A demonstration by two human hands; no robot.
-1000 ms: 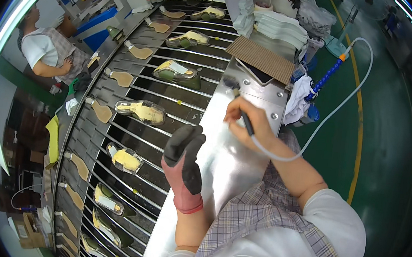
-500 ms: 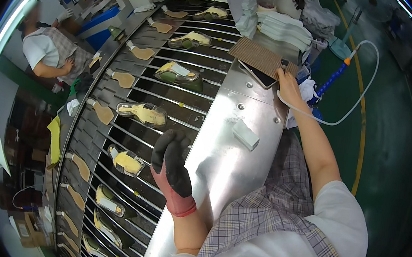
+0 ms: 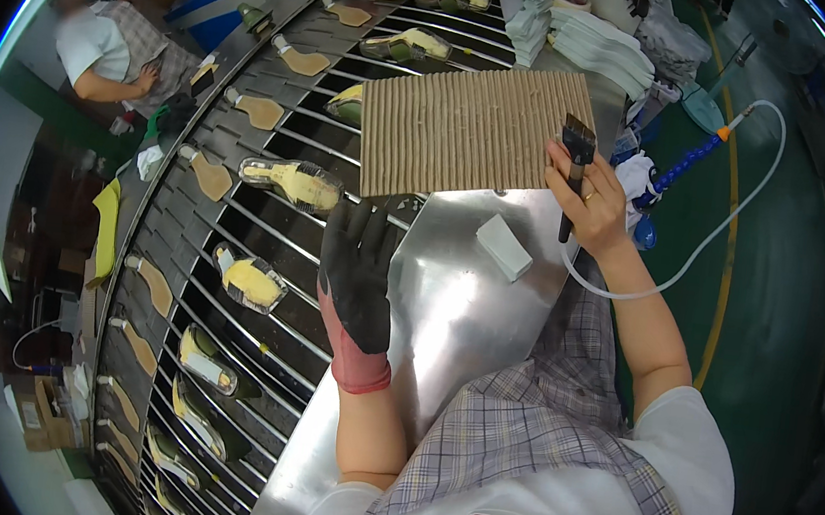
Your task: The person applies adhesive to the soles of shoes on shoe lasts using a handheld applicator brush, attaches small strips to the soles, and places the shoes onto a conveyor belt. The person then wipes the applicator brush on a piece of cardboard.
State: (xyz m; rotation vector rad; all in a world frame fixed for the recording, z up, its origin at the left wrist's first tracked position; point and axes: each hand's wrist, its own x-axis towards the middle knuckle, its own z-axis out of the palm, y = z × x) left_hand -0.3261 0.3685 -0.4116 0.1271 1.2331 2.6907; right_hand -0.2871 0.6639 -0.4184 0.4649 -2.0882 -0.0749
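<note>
My right hand [image 3: 599, 207], bare, has its fingers closed around a black brush [image 3: 577, 169] with short bristles upward. The same hand also grips the near right corner of a ribbed brown cardboard sheet [image 3: 471, 128], which is raised above the metal worktop and conveyor. My left hand [image 3: 355, 277], in a black-and-red work glove, holds nothing, with its fingers stretched out beside the worktop's left edge. On the worktop [image 3: 459, 293] lies a small pale block [image 3: 504, 247]. Nearest to the left glove on the rods is a clear-wrapped shoe upper with a yellow sole [image 3: 299, 185].
The curved rod conveyor [image 3: 228, 288] carries several shoe uppers, with tan insoles [image 3: 205, 175] along its outer side. Folded white cloths [image 3: 600, 51] are stacked at the back. A pale tube [image 3: 702, 273] loops from a blue flexible hose [image 3: 679, 165]. Across the conveyor is a co-worker [image 3: 118, 46].
My right hand has lifted the cardboard and swung it left and nearer; the dark flat device under it is now hidden. My left fingers have straightened. The shoes have shifted along the conveyor.
</note>
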